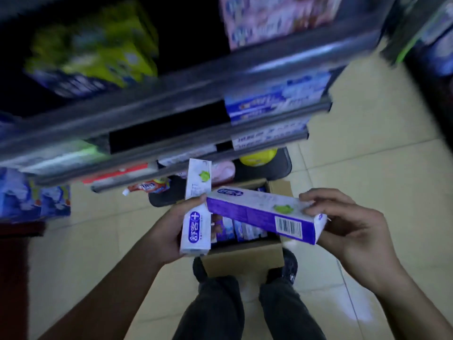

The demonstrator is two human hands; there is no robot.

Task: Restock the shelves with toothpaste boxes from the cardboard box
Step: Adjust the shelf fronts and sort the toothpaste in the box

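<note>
As right fingers (327, 198) curl — box (255, 213) beneath

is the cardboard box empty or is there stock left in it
Not empty: blue and white toothpaste boxes show inside the open cardboard box.

The left hand (168, 231) and right hand (350, 231) are held forward, fingers curled, gripping.

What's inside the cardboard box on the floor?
More toothpaste boxes lie inside the cardboard box; the purple box in the right hand hides the rest.
</note>
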